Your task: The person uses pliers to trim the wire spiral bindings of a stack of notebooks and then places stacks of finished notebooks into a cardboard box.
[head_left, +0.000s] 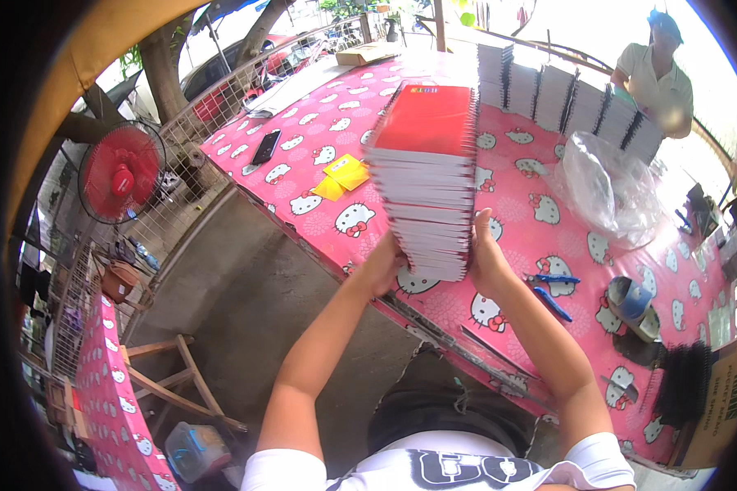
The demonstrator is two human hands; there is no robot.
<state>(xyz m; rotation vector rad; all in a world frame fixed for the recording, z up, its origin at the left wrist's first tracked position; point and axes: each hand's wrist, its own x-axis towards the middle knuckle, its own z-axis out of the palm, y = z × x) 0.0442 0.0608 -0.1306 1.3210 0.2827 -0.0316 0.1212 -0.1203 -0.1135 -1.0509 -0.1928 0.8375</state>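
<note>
A tall stack of spiral-bound notebooks [426, 192], topped by a red cover, stands on the pink patterned tablecloth in front of me. My left hand [385, 263] presses against its lower left side, the fingertips partly hidden behind it. At the lower right side, my right hand [488, 254] holds the stack too, thumb pointing up. Blue-handled pliers [553, 303] lie just right of my right forearm. Left of the stack are yellow packets [344, 176].
More notebook stacks [553, 94] line the far right edge, near a standing person [659, 74]. A clear plastic bag [606, 188], a tape dispenser [633, 307], black binding coils [681, 385] and a cardboard box [725, 401] sit at right. A phone [266, 147] and red fan [121, 173] are left.
</note>
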